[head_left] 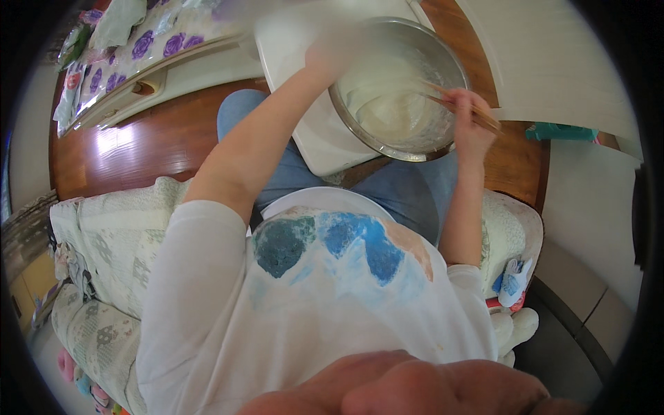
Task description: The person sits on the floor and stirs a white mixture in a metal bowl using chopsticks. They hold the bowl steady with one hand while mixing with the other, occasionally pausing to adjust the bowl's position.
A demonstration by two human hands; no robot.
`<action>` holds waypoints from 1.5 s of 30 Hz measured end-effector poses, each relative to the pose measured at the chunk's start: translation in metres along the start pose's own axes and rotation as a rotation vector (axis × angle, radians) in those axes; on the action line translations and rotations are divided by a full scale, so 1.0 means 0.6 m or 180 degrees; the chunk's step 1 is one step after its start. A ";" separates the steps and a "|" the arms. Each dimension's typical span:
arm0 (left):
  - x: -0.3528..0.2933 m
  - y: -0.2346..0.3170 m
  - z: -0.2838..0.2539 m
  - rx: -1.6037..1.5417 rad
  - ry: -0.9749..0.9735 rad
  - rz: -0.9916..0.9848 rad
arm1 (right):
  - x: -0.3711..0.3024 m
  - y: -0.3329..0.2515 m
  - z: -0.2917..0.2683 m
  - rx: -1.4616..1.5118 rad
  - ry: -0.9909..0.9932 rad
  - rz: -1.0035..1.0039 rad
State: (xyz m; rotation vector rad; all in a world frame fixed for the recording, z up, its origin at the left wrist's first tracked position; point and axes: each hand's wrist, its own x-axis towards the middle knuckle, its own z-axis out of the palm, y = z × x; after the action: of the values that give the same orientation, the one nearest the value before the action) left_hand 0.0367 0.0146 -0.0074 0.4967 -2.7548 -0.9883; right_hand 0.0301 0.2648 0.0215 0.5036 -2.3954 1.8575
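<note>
Silvery metal bowl (377, 142) atop the white worktop (324, 144); inside, a pale, smooth-looking wet mix (394, 114), streaked up the inner wall. Apparently mid-stir. Wooden chopsticks (487, 120) pinched in the right hand (472, 128), at the bowl's right rim, lower ends slanting inward over the mix (contact hard to make out). Left hand (330, 55) near the opposite rim, too blurred to tell whether gripping, spread or holding anything. For the next move, as judged: calls for keeping chopsticks firmly held, scraping streaks down, bowl steadied.
</note>
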 end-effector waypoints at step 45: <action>0.002 0.020 -0.009 0.0291 -0.0357 -0.0246 | -0.007 0.026 -0.032 0.0022 -0.0233 0.1037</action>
State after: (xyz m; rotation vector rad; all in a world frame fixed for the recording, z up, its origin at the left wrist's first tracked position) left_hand 0.0338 0.0193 0.0044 0.5830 -2.9116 -0.9374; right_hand 0.0266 0.2871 0.0114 0.1913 -2.6536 1.9989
